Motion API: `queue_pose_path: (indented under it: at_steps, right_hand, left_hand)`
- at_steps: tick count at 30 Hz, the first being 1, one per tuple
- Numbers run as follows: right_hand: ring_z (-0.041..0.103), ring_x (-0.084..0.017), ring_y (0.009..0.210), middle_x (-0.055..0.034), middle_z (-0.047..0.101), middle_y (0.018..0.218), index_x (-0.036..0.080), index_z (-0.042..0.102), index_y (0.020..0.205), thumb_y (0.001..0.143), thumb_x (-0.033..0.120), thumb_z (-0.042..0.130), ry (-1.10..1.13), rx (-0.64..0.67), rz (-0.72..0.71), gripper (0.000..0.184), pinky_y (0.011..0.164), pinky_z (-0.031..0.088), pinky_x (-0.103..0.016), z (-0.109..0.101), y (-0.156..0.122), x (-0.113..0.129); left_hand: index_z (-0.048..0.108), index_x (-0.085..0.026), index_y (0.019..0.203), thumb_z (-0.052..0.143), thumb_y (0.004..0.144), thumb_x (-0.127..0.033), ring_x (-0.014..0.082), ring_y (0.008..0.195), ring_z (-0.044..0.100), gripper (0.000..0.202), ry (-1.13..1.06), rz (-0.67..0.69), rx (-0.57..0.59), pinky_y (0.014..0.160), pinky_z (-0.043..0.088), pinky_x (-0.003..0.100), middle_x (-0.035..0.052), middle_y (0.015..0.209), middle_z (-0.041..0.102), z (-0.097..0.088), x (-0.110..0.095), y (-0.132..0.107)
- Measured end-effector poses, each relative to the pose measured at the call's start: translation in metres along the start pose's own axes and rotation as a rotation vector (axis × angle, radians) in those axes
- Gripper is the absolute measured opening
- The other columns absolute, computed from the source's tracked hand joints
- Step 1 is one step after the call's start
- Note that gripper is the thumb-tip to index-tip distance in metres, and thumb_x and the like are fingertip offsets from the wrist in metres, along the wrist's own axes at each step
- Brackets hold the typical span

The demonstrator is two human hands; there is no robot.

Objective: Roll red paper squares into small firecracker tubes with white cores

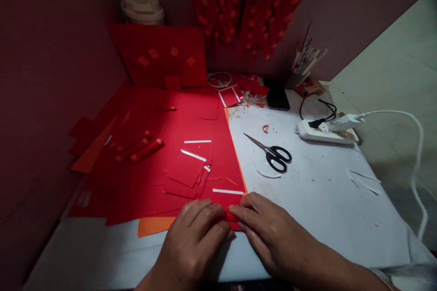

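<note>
Both my hands meet at the near edge of the table over a small red paper piece (231,216). My left hand (193,241) curls its fingers onto the left end of the piece. My right hand (269,229) presses its fingers on the right end. The piece looks rolled or folded between my fingertips; most of it is hidden. Just beyond lie large red paper sheets (150,127) with cut red squares (186,168) carrying white tape strips. An orange sheet (155,225) pokes out under the red ones.
Black-handled scissors (271,152) lie on the white table cover (324,191). A white power strip (322,132) with a cable sits at the right. A dark phone (277,96), a tape roll (219,80), rolled red tubes (141,148) and a cup of sticks (303,61) stand further back.
</note>
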State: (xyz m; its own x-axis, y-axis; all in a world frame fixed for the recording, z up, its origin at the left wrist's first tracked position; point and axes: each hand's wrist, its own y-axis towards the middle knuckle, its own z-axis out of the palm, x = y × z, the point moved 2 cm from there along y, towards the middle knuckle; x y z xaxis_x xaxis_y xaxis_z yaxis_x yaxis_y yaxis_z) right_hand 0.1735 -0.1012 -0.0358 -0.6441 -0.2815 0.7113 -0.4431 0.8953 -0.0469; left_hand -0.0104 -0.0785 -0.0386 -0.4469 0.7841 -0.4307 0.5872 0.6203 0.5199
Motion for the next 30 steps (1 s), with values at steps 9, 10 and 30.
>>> queue_pose_path:
  at_steps: [9,10,30]
  right_hand:
    - [0.057,-0.022,0.081,-0.0107,0.062,0.092,0.013,0.065,0.103,0.092,0.005,0.045,0.031,-0.044,-0.013,0.024,0.072,0.056,-0.037,0.004,-0.001,-0.003]
    - [0.057,-0.021,0.081,-0.0104,0.062,0.092,0.013,0.065,0.103,0.093,0.005,0.046,0.04,-0.058,-0.017,0.024,0.072,0.055,-0.037,0.005,-0.002,-0.004]
    - [0.063,-0.024,0.085,-0.0151,0.066,0.097,0.008,0.065,0.118,0.097,0.014,0.05,-0.111,-0.337,-0.062,0.026,0.07,0.056,-0.036,0.024,-0.019,-0.012]
  left_hand:
    - [0.064,-0.012,0.105,0.064,0.089,-0.007,0.0207,0.083,0.059,0.016,-0.006,-0.076,0.04,0.075,0.045,0.034,0.0086,0.094,0.067,0.005,0.004,-0.01]
    - [0.064,-0.013,0.105,0.064,0.089,-0.008,0.0207,0.084,0.059,0.017,-0.007,-0.076,0.037,0.075,0.045,0.034,0.0085,0.094,0.067,0.005,0.004,-0.01]
    - [0.065,-0.017,0.096,0.06,0.093,-0.013,0.0186,0.071,0.056,0.006,-0.024,-0.105,0.094,0.063,0.042,0.032,0.0046,0.082,0.067,0.004,0.003,0.0]
